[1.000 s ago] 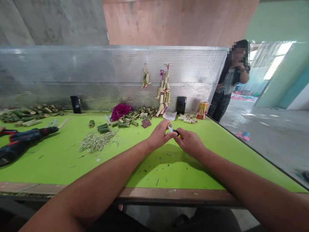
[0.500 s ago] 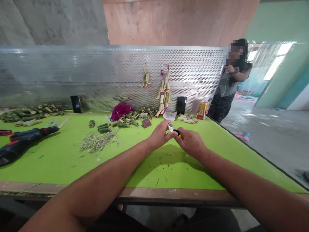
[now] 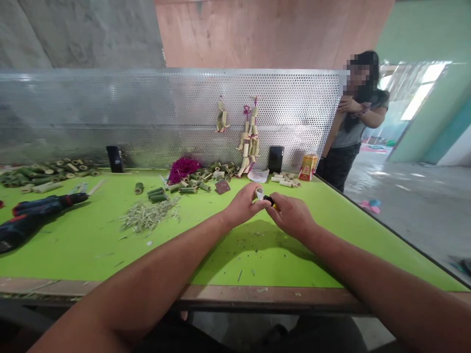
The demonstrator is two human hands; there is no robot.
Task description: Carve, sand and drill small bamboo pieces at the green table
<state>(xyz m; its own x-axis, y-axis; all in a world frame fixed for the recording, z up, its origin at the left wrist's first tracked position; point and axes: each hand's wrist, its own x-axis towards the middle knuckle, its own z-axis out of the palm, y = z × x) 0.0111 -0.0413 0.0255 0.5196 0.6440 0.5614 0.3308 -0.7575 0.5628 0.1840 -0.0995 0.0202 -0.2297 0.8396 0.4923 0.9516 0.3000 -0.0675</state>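
Note:
My left hand [image 3: 243, 203] is closed round a short bamboo tube [image 3: 259, 190], whose pale open end shows above the fingers. In my right hand [image 3: 292, 213] is a utility knife [image 3: 269, 200] with a black and yellow handle. Its bright blade lies at the tube's rim, and my left thumb is close beside it. Most of the tube is hidden by the left hand. Both hands are close together above the green tabletop [image 3: 221, 260], with small dark scraps scattered beneath them.
At left lie a power drill [image 3: 40, 211], a heap of green bamboo pieces [image 3: 44, 174] and a pile of shavings [image 3: 149, 215]. Purple string [image 3: 184, 169], a phone [image 3: 275, 159] and a drink bottle [image 3: 308, 166] line the back. Beyond the right edge stands a person [image 3: 355, 117].
The knife blade has shifted slightly at the tube's rim, while both hands keep nearly the same place. At right, the person has moved a little and lowered a hand slightly.

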